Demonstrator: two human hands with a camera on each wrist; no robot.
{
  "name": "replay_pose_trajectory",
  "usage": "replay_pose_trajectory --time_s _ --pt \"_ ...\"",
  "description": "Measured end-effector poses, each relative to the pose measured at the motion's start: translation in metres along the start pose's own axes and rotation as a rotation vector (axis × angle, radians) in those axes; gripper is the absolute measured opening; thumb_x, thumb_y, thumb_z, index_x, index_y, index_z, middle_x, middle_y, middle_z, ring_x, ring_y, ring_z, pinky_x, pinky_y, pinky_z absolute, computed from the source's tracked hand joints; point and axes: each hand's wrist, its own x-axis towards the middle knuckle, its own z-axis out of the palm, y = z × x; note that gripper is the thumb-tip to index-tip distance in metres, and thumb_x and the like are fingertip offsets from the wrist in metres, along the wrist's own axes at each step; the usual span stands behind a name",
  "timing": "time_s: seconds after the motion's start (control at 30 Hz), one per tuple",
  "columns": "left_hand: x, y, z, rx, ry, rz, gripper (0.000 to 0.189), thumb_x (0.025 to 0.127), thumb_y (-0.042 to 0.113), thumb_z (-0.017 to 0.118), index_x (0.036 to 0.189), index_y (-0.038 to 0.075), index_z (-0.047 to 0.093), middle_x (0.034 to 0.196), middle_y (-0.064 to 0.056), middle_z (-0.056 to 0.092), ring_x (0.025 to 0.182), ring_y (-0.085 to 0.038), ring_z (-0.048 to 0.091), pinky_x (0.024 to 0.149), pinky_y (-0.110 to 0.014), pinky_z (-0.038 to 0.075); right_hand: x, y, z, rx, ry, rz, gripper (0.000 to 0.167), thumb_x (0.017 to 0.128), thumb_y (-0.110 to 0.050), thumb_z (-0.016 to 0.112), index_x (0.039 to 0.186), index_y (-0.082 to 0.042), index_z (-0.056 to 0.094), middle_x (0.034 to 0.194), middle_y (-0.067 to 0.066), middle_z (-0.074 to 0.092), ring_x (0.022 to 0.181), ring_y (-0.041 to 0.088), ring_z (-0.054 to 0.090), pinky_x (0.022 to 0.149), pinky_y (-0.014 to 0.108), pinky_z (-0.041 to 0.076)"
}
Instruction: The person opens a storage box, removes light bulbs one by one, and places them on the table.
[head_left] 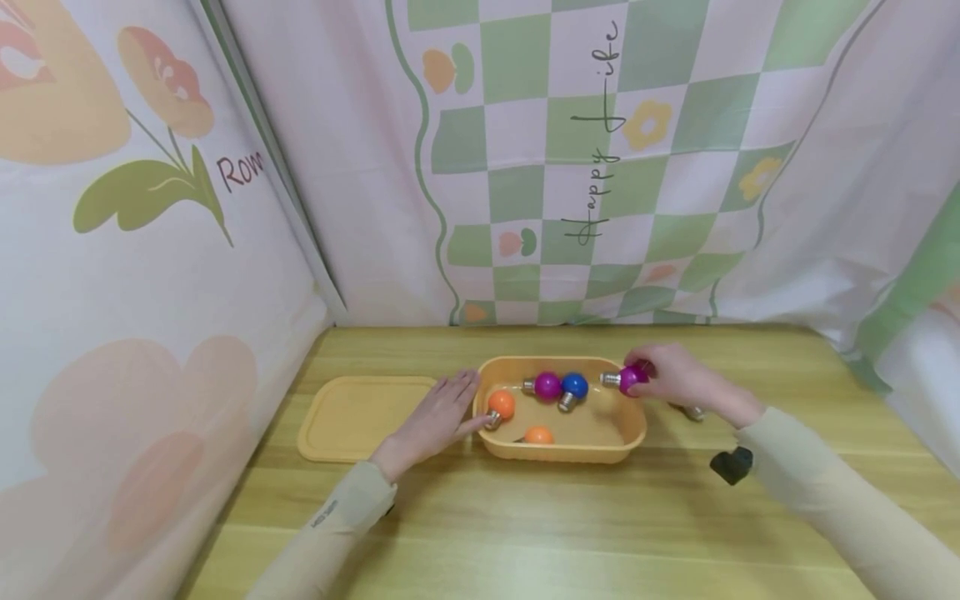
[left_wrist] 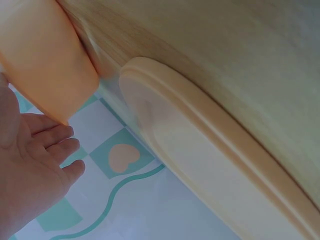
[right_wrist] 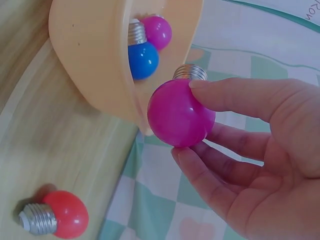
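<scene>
My right hand point(head_left: 678, 379) pinches a purple light bulb point(right_wrist: 181, 114) between thumb and fingertips, at the right end of a yellow plastic box point(head_left: 558, 452). The bulb's metal screw base points left over the box. Inside the box lie another purple bulb point(head_left: 547, 386), a blue bulb point(head_left: 575, 385) and two orange bulbs, one at the left point(head_left: 501, 405) and one partly hidden behind the front wall point(head_left: 538, 436). My left hand point(head_left: 438, 417) rests at the box's left rim with its fingers extended, the thumb reaching over the edge.
A yellow lid point(head_left: 352, 417) lies on the wooden table point(head_left: 525, 533) left of the box. To the right, a red bulb point(right_wrist: 70, 215) lies on the table, mostly hidden under my right arm in the head view. A printed curtain point(head_left: 510, 167) hangs behind.
</scene>
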Motion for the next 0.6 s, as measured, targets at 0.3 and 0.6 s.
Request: replay_pose_trajectory --time_s 0.3,0.6 --pt "-0.001 0.002 -0.002 0.001 -0.003 0.0 0.077 0.102 0.053 0.043 0.153 -0.003 0.029 0.161 -0.019 0.031 0.15 -0.034 0.03 0.124 -0.053 0.027 -0.008 0.007 -0.01 0.035 -0.011 0.074 0.033 0.079 -0.012 0.079 0.104 0.006 0.067 0.09 0.014 0.072 0.081 0.023 0.068 0.073 0.042 0.061" --pt "-0.002 0.002 -0.002 0.001 0.005 0.004 0.077 0.102 0.053 0.043 0.153 -0.003 0.03 0.159 -0.02 0.034 0.15 -0.034 0.032 0.123 -0.054 0.028 -0.014 0.022 -0.018 0.014 0.004 0.115 0.034 0.08 -0.016 0.079 0.104 0.006 0.067 0.09 0.015 0.072 0.082 0.025 0.068 0.073 0.043 0.061"
